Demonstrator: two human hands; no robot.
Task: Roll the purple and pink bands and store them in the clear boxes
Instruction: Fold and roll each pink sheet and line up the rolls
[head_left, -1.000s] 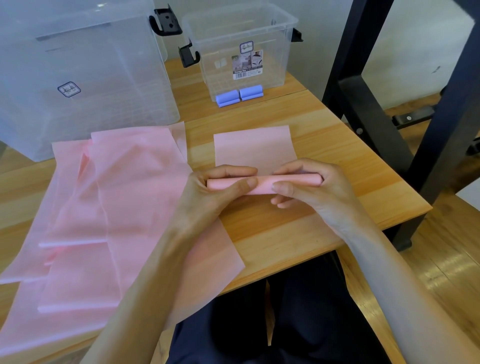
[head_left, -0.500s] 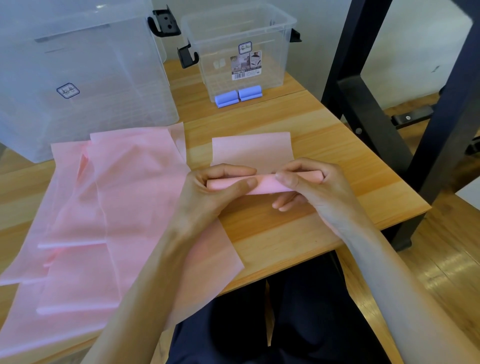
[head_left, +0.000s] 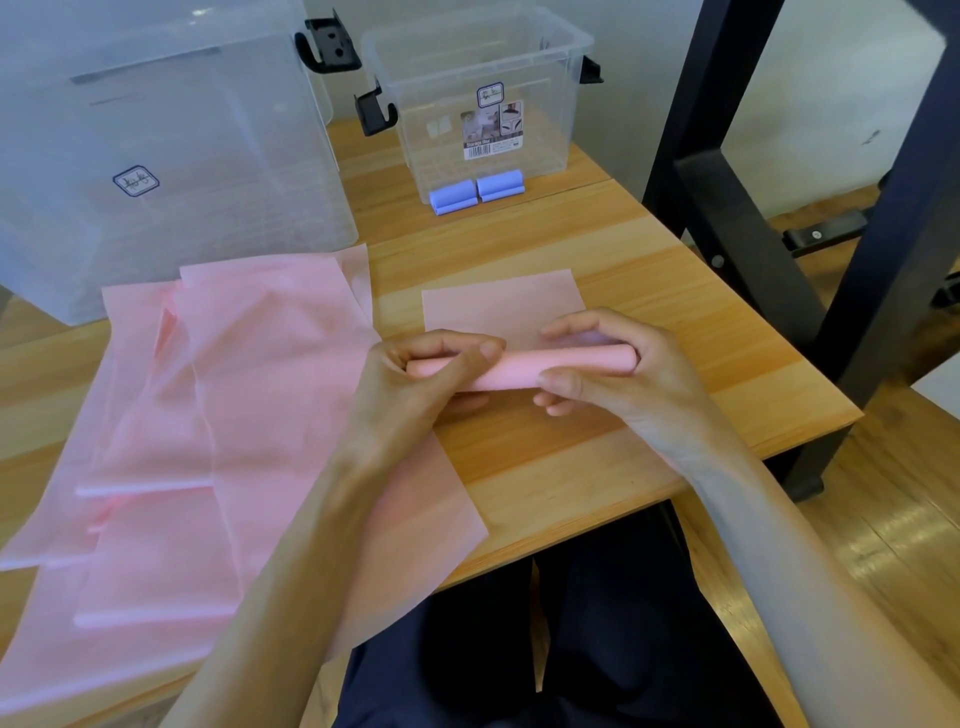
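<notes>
A pink band (head_left: 524, 366) lies partly rolled into a tube on the wooden table (head_left: 649, 291); its flat tail stretches away from me toward the boxes. My left hand (head_left: 415, 384) grips the roll's left end, thumb over the top. My right hand (head_left: 618, 364) curls round the right end. Two rolled purple bands (head_left: 477, 191) sit inside the small clear box (head_left: 478, 93) at the back. A large clear box (head_left: 156, 145) stands at the back left.
Several flat pink bands (head_left: 218, 415) are spread in an overlapping pile over the left half of the table, hanging past its near edge. A black metal frame (head_left: 779, 234) rises beside the table's right edge. My dark-clothed lap is below the table front.
The flat tail beyond the roll has grown shorter as both hands turned the roll a little further away from me.
</notes>
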